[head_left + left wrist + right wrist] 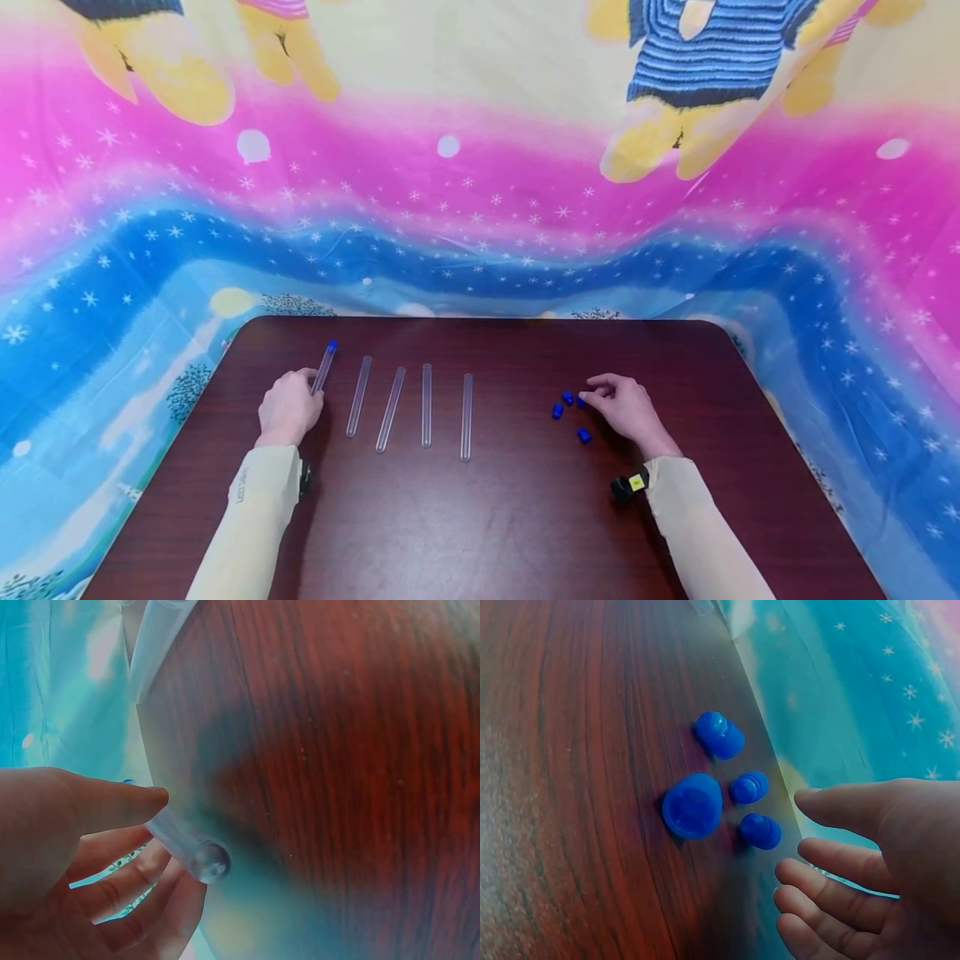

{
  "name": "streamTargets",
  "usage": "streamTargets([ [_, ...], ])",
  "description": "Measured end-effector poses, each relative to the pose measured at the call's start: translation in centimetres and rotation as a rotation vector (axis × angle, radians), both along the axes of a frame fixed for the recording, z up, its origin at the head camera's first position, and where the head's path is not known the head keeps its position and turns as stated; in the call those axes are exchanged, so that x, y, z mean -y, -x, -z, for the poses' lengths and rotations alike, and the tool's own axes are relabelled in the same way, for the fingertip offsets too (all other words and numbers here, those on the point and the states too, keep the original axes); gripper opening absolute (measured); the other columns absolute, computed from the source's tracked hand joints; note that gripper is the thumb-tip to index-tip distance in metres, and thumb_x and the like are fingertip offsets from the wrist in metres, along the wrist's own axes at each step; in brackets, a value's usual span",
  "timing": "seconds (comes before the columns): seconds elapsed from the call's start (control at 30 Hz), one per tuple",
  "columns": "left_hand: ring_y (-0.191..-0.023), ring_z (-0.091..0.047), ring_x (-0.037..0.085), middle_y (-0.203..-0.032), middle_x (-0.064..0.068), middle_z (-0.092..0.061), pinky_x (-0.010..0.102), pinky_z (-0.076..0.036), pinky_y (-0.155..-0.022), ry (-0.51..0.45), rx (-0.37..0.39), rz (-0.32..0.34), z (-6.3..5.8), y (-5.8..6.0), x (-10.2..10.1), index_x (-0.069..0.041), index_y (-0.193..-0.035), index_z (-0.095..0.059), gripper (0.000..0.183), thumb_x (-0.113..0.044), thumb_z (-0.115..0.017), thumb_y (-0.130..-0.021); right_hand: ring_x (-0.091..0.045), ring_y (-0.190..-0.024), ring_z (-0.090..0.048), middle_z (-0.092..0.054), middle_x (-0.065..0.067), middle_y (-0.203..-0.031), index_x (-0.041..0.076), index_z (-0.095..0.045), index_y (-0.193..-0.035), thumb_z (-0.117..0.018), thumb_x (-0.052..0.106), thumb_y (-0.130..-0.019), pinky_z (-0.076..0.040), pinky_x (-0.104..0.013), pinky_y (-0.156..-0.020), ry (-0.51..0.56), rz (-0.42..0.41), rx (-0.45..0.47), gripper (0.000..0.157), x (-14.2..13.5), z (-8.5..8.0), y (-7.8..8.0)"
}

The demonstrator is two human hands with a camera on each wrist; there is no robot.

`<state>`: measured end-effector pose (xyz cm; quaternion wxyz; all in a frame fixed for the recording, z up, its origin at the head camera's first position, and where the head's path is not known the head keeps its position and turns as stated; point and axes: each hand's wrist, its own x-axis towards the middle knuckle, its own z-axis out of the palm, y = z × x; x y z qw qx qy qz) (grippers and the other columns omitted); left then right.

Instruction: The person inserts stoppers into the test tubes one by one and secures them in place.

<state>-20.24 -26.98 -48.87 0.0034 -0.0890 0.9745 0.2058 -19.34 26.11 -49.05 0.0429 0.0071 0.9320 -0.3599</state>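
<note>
At the far left of the table, my left hand point(288, 408) holds a clear test tube point(325, 368) topped with a blue cap point(332, 345). The left wrist view has the thumb lying along this test tube point(180, 840), its rounded end projecting past the fingers, which curl beneath. On the other side, my right hand point(626, 410) is held beside several loose blue caps point(557, 411). In the right wrist view its thumb and fingers point(847, 810) are spread apart, with nothing between them. The caps point(694, 806) lie on the wood just beyond the fingertips.
Several clear test tubes point(427, 408) without caps lie in a row between the hands, roughly parallel. The dark wooden table point(480, 533) ends at a back edge against a patterned cloth point(480, 200). A small black device point(622, 488) sits on the right wrist.
</note>
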Motion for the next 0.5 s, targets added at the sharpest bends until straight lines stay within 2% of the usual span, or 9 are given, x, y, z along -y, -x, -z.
streamTargets([
  [0.27,-0.094,-0.062,0.049,-0.115,0.029,-0.064,0.061,-0.051,-0.074,-0.01,-0.005,0.002,0.14,0.12,0.19,0.003,-0.136,-0.059,0.043,-0.012,-0.061,-0.096,-0.021,-0.084,-0.063,-0.07,-0.004,-0.095,0.001,-0.066,-0.128,-0.072,0.025,-0.097,-0.051,-0.044,-0.081,-0.026,-0.017,0.007,0.039,0.24,0.21,0.41],
  [0.5,-0.103,-0.059,0.054,-0.121,0.031,-0.057,0.063,-0.049,-0.081,0.012,-0.006,0.003,0.42,-0.17,0.3,0.005,-0.135,-0.06,0.043,-0.011,-0.06,-0.095,-0.02,-0.079,-0.06,-0.069,-0.003,-0.09,0.001,-0.067,-0.126,-0.073,0.024,-0.096,-0.049,-0.04,-0.076,-0.04,-0.027,0.008,0.038,0.29,0.3,0.48],
])
